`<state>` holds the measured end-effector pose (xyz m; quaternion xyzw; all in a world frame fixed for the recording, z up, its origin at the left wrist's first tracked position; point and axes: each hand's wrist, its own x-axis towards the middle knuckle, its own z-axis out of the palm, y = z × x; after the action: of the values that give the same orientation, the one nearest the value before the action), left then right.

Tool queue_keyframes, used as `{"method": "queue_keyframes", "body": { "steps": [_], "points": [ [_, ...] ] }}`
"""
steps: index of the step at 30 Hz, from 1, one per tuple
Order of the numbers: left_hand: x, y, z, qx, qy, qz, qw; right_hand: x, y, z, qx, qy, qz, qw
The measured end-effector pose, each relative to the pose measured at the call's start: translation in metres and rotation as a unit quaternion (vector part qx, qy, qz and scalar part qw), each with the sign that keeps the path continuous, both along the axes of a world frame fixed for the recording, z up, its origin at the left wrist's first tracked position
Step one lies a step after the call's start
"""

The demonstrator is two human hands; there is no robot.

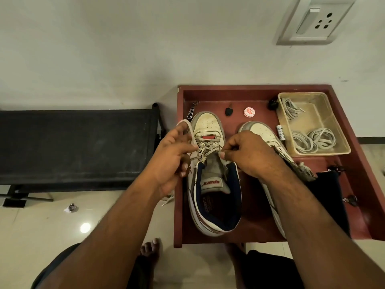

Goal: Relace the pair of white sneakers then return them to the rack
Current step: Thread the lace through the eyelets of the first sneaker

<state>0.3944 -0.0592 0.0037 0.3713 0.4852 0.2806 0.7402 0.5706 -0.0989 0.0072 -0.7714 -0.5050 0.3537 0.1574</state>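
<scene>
1. My left hand (173,151) sits at the left edge of the red desk (362,163), fingers curled and clamped on the shoelace (188,127); the lace loops up over the top of that hand.
2. My right hand (248,153) is just right of the lacing, thumb and forefinger pinched together on the other lace end at the upper eyelets.
3. Left white sneaker (210,126) lies on the left half of the desk, toe toward the far edge, heel toward the near edge. Laced across the lower eyelets, tongue (212,178) pulled up and open, navy lining showing.
4. Second white sneaker (262,130) lies just right of it, toe also toward the far edge; my right forearm covers most of it, can't tell if it has any lace in.
5. Clear plastic tray (337,130) at the far right corner of the desk holds loose shoelaces (312,138), one bundle at its far end, coiled ones at its near end.
6. Small round red-and-white tin (249,111) near the far edge, between the two toes. A small black object (228,111) just left of it.
7. Metal clip-like thing (192,110) at the far left corner, touching the left sneaker's toe side, too small to name.
8. Small white cylinder (280,132) between the second sneaker and the tray.
9. Dark cloth (331,190) lies on the right side of the desk, near my right forearm.
10. Black bench (77,147) stands left of the desk against the wall; wall socket (316,20) above.
</scene>
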Motion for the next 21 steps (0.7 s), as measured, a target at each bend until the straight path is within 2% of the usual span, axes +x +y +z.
{"method": "queue_keyframes", "body": {
  "steps": [3,5,8,10,12,14,17,21],
  "points": [
    [0.003,0.001,0.006,0.023,-0.062,0.017,0.998,0.003,0.0,-0.002,-0.007,0.019,0.001,1.0],
    [0.009,0.004,0.013,0.088,-0.022,0.01,0.996,0.004,0.0,-0.002,0.026,0.053,-0.014,0.998],
    [0.017,0.01,0.022,0.232,0.058,-0.08,0.968,0.007,0.0,0.008,0.167,0.176,-0.031,0.97],
    [0.017,0.012,0.025,0.271,0.063,-0.16,0.947,0.009,-0.001,0.015,0.179,0.194,0.032,0.964],
    [0.012,0.015,0.025,0.269,0.052,-0.197,0.941,0.011,-0.003,0.014,0.159,0.171,0.088,0.968],
    [0.004,0.02,0.022,0.251,0.04,-0.185,0.949,0.011,-0.004,0.014,0.157,0.185,0.079,0.967],
    [-0.01,0.032,0.016,0.232,0.069,-0.128,0.962,0.024,-0.01,0.02,0.142,0.29,0.038,0.946],
    [-0.022,0.045,0.003,0.222,0.175,-0.026,0.959,0.052,-0.02,0.036,0.178,0.346,0.016,0.921]
  ]
}}
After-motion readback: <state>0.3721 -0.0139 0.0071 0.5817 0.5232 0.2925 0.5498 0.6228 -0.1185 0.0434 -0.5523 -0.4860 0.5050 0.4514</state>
